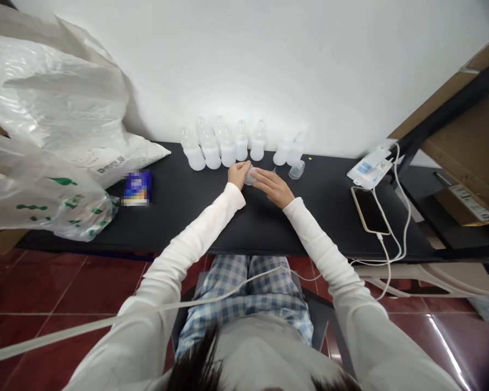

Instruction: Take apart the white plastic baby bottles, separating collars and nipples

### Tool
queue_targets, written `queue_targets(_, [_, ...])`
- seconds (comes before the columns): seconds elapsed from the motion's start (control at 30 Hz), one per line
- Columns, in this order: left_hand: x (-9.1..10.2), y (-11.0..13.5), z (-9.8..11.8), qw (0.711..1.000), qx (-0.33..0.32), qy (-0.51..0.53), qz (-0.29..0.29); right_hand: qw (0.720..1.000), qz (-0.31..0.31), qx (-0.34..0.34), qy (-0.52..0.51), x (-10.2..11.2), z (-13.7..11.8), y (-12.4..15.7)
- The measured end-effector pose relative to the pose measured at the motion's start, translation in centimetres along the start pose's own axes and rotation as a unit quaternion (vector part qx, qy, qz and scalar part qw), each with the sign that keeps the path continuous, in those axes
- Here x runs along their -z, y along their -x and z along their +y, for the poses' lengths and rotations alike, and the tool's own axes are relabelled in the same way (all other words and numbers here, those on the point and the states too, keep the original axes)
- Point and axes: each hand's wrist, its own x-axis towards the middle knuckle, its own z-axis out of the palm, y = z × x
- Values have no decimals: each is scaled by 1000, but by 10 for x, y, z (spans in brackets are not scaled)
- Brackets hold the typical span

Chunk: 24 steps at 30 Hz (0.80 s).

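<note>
My left hand (238,174) pinches a small translucent bottle part (250,176) above the black table. My right hand (274,187) reaches over from the other side, its fingers pressed on that same part. Fingers cover much of it, so its exact kind does not show. Just beyond my hands, several white baby bottles with clear domed caps (228,149) stand upright along the wall. Right of them are two more white bottles (283,152), whose tops are hard to make out. A clear domed cap (296,170) lies tilted on the table, right of my right hand.
A blue box (137,188) and large white plastic bags (77,163) occupy the left side. At right, a phone (370,210) is plugged into a white cable near a white power strip (372,165). Cardboard boxes (466,201) sit on a rack. Another cable crosses my lap.
</note>
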Motion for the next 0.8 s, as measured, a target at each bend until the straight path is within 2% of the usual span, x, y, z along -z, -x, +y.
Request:
queue_targets(0.13, [14, -15, 2, 995, 57, -44, 64, 999, 42, -22, 17, 4, 2, 2])
queue_targets(0.23, [27, -24, 3, 992, 28, -55, 108, 990, 82, -89, 72, 11, 5, 4])
queue_targets(0.33, [31, -24, 2, 994, -31, -36, 103, 968, 90, -184, 144, 18, 7, 4])
queue_targets(0.47, [25, -19, -3, 995, -57, -16, 82, 924, 95, -299, 219, 26, 9, 4])
queue_targets(0.67, [21, -17, -6, 995, -62, 0, 80, 866, 121, -401, 272, 37, 18, 7])
queue_targets(0.8, [20, -16, -5, 995, -63, 0, 76, 842, 86, -454, 279, 37, 28, 10])
